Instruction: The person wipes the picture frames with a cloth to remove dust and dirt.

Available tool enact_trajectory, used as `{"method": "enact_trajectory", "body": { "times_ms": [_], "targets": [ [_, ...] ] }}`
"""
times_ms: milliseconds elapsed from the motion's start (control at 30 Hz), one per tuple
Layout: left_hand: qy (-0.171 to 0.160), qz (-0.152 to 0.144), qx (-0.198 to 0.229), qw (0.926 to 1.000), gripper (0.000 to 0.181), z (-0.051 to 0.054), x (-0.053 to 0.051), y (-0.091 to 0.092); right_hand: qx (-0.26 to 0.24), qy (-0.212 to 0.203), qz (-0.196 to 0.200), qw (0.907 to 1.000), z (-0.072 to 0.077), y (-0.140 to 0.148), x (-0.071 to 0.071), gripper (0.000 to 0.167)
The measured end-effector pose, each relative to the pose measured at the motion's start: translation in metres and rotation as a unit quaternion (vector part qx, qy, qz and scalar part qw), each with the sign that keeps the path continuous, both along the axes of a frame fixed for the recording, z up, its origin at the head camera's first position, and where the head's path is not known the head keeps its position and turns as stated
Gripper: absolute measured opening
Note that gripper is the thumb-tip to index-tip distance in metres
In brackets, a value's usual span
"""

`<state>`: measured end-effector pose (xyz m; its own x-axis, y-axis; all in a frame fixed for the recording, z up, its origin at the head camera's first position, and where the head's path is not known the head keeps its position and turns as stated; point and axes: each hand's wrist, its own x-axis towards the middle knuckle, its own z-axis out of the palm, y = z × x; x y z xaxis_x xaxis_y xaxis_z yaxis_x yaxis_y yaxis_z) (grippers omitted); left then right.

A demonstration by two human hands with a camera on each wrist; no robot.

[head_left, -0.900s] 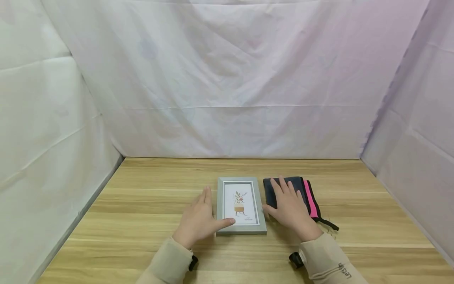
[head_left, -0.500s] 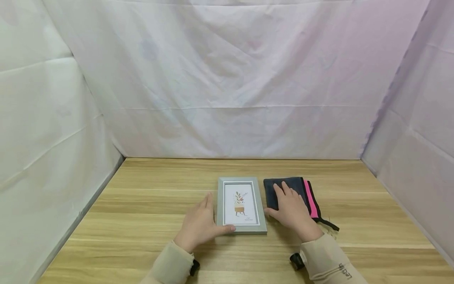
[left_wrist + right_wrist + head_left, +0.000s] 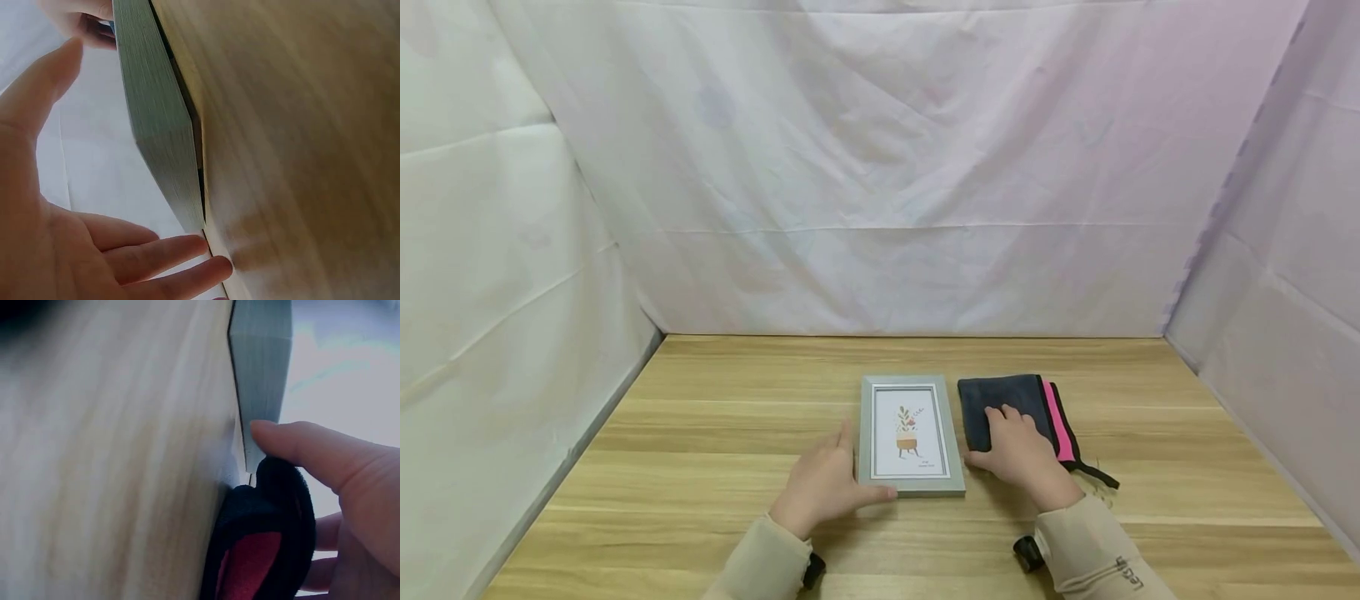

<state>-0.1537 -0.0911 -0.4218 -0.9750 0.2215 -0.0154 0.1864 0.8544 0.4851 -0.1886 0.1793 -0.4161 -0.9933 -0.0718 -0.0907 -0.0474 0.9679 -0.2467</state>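
Observation:
A grey picture frame (image 3: 957, 468) with a potted-plant print lies face up on the wooden table. My left hand (image 3: 822, 483) is at its near left corner, thumb along the near edge and fingers extended beside the left side. In the left wrist view, the thumb is apart from the fingers near the frame's corner. To the right lies a folded dark cloth (image 3: 1011, 390) with a pink layer, black trim and a hanging loop. My right hand (image 3: 1021, 450) rests on it with bent fingertips, the thumb by its left edge, close to the frame.
White fabric (image 3: 880, 283) hangs behind the table (image 3: 737, 392), and more covers both sides. A narrow strip of table separates the picture frame from the cloth. Dark wrist devices are strapped at both sleeves.
The left hand has drawn slightly nearer, its thumb sliding down from the print to the frame's near edge. The right fingers have bent and drawn back over the cloth. Frame and cloth stay put.

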Motion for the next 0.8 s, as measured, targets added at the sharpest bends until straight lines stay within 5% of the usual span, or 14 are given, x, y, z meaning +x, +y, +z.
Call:
{"method": "enact_trajectory", "body": {
  "times_ms": [333,800],
  "targets": [
    [0.016,-0.033,-0.011,0.9993,0.089,0.0003,0.0006,-0.0001,0.006,-0.008,0.017,0.9998,0.0005,0.0029,-0.0032,0.072],
    [0.025,-0.037,-0.049,0.9978,0.071,0.0006,0.0,0.0017,0.012,-0.002,0.03,0.9995,0.0002,0.0071,-0.0068,0.055]
  ]
}}
